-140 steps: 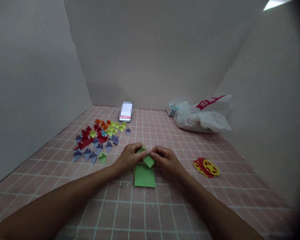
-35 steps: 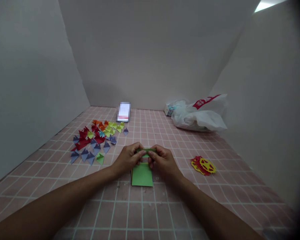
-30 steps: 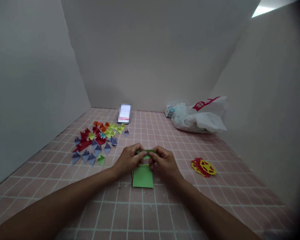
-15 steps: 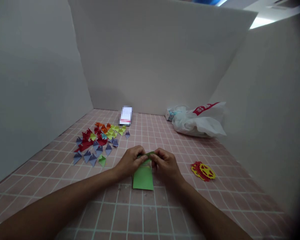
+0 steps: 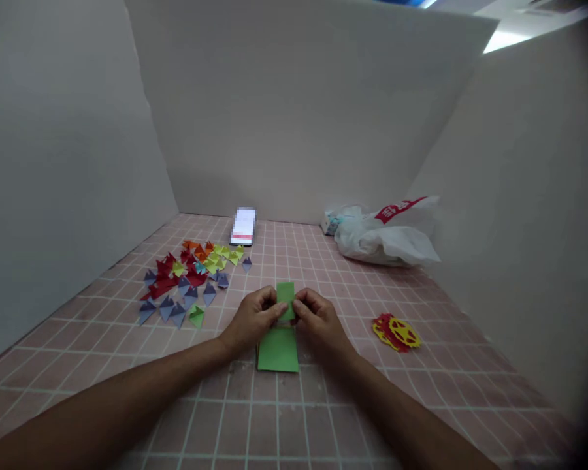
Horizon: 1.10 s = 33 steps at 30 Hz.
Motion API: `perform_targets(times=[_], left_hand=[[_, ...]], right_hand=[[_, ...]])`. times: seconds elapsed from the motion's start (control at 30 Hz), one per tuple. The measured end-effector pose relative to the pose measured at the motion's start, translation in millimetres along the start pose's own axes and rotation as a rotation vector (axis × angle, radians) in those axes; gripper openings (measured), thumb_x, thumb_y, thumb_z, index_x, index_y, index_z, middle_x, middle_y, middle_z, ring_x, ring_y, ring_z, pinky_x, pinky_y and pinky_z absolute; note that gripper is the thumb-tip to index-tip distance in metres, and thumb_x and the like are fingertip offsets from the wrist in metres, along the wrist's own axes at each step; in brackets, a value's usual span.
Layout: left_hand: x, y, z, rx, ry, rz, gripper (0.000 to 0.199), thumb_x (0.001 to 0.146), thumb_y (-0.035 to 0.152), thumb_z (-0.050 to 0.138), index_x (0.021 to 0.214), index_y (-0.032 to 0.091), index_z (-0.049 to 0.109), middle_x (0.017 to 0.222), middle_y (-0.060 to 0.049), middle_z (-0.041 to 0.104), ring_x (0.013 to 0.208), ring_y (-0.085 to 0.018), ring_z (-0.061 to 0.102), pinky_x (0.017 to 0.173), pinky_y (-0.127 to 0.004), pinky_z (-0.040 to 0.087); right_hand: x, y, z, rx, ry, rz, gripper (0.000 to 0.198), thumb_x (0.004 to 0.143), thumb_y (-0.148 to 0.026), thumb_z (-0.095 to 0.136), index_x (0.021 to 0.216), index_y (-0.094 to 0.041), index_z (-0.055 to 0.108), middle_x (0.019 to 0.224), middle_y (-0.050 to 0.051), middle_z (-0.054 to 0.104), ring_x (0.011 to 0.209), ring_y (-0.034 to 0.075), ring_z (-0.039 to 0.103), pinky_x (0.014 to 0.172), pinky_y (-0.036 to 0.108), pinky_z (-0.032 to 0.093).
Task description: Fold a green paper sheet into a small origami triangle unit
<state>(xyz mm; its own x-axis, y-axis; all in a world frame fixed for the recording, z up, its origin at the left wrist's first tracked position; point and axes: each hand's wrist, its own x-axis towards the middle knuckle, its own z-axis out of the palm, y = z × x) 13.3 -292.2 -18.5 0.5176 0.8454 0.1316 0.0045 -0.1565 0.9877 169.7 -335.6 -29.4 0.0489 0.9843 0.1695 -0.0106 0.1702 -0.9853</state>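
Pinching the left edge of a small green paper point(image 5: 285, 294) between thumb and curled fingers, the left hand point(image 5: 253, 320) shares its grasp with the right hand point(image 5: 321, 320), whose thumb and fingers nip the opposite edge. The held piece is over the worktop point(image 5: 261, 427), just beyond a stack of square sheets point(image 5: 278, 352) whose top one, also green, lies flat. It shows as a rectangle much narrower than that top sheet, so it is probably folded at least once, though the fingers cover part of it. It lacks the pointed outline of the pieces off to the left, and so its shaping looks only partway done. Those pieces seem to be the finished share: a loose cluster with red ones point(image 5: 163, 287), purple ones point(image 5: 166, 307), orange ones point(image 5: 190, 245), yellow ones point(image 5: 212, 264) and a green one point(image 5: 196, 316) at the near end, too overlapped to count surely. Left to do, by this layout, are the further folds in the held piece; the stacked sheets look unfolded, their number hidden. Red and yellow cut-outs point(image 5: 404, 333) lie well apart from the right hand, apparently no part of the folding.
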Motion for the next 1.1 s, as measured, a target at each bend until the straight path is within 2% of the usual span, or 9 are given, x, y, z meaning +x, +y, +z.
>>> perform_targets(times=[0.1, 0.2, 0.4, 0.53, 0.63, 0.8, 0.97, 1.1], left_hand=[[0.7, -0.2, -0.5, -0.004, -0.033, -0.036, 0.022, 0.076, 0.038, 0.062, 0.079, 0.016, 0.058, 0.068, 0.002, 0.053, 0.059, -0.011, 0.046, 0.053, -0.022, 0.037], [0.8, 1.5, -1.2, -0.011, -0.006, -0.075, 0.025, 0.076, 0.04, 0.063, 0.075, 0.016, 0.057, 0.064, 0.003, 0.051, 0.056, -0.011, 0.047, 0.051, -0.022, 0.036], [0.8, 3.4, -1.8, -0.044, 0.093, -0.062, 0.022, 0.079, 0.037, 0.063, 0.075, 0.017, 0.055, 0.061, 0.004, 0.053, 0.053, -0.01, 0.05, 0.051, -0.021, 0.04], [1.3, 0.4, -0.8, -0.094, 0.058, -0.105, 0.024, 0.076, 0.035, 0.066, 0.071, 0.017, 0.051, 0.059, 0.005, 0.053, 0.052, -0.01, 0.051, 0.052, -0.021, 0.039], [0.8, 0.3, -0.1, -0.068, 0.017, -0.146, 0.027, 0.075, 0.036, 0.068, 0.069, 0.017, 0.05, 0.054, 0.006, 0.051, 0.048, -0.009, 0.046, 0.049, -0.02, 0.035], [0.5, 2.9, -1.7, 0.023, -0.002, -0.085, 0.024, 0.079, 0.038, 0.064, 0.074, 0.015, 0.058, 0.063, 0.004, 0.052, 0.054, -0.009, 0.046, 0.051, -0.021, 0.035], [1.6, 3.2, -3.0, -0.021, 0.081, -0.041, 0.024, 0.08, 0.037, 0.064, 0.071, 0.015, 0.057, 0.064, 0.004, 0.052, 0.057, -0.009, 0.046, 0.053, -0.021, 0.037], [1.4, 5.1, -2.9, -0.03, 0.05, -0.069, 0.024, 0.078, 0.037, 0.066, 0.073, 0.015, 0.059, 0.066, 0.003, 0.054, 0.058, -0.009, 0.047, 0.054, -0.021, 0.038]], right_hand=[[-0.7, -2.0, -2.4, -0.076, -0.026, 0.008, 0.021, 0.085, -0.037, 0.058, 0.074, -0.021, 0.052, 0.061, -0.004, 0.049, 0.055, 0.012, 0.048, 0.051, 0.023, 0.039], [-1.3, -3.8, -3.1, -0.164, -0.074, 0.022, 0.017, 0.086, -0.033, 0.059, 0.074, -0.021, 0.054, 0.059, -0.004, 0.048, 0.051, 0.011, 0.043, 0.047, 0.022, 0.033], [2.3, -4.0, -3.3, -0.012, -0.084, 0.087, 0.017, 0.081, -0.032, 0.062, 0.073, -0.019, 0.056, 0.059, -0.004, 0.053, 0.051, 0.01, 0.048, 0.051, 0.023, 0.038], [5.8, -2.0, -6.8, 0.083, 0.021, 0.049, 0.019, 0.079, -0.032, 0.065, 0.072, -0.019, 0.054, 0.062, -0.004, 0.053, 0.054, 0.011, 0.053, 0.054, 0.024, 0.043], [6.0, -2.8, -9.6, 0.102, 0.082, 0.027, 0.02, 0.081, -0.035, 0.063, 0.073, -0.02, 0.052, 0.059, -0.005, 0.051, 0.05, 0.01, 0.051, 0.05, 0.023, 0.041], [2.3, -10.1, -9.5, -0.049, 0.016, -0.021, 0.02, 0.086, -0.034, 0.06, 0.073, -0.02, 0.056, 0.056, -0.004, 0.052, 0.048, 0.01, 0.049, 0.047, 0.023, 0.038], [1.6, -10.7, -5.6, 0.111, -0.045, 0.089, 0.021, 0.081, -0.038, 0.064, 0.082, -0.019, 0.057, 0.063, -0.003, 0.06, 0.048, 0.01, 0.055, 0.049, 0.023, 0.043], [2.4, -9.5, -6.2, 0.101, -0.078, 0.1, 0.021, 0.079, -0.033, 0.067, 0.074, -0.017, 0.055, 0.059, -0.004, 0.06, 0.045, 0.008, 0.053, 0.046, 0.021, 0.041]])
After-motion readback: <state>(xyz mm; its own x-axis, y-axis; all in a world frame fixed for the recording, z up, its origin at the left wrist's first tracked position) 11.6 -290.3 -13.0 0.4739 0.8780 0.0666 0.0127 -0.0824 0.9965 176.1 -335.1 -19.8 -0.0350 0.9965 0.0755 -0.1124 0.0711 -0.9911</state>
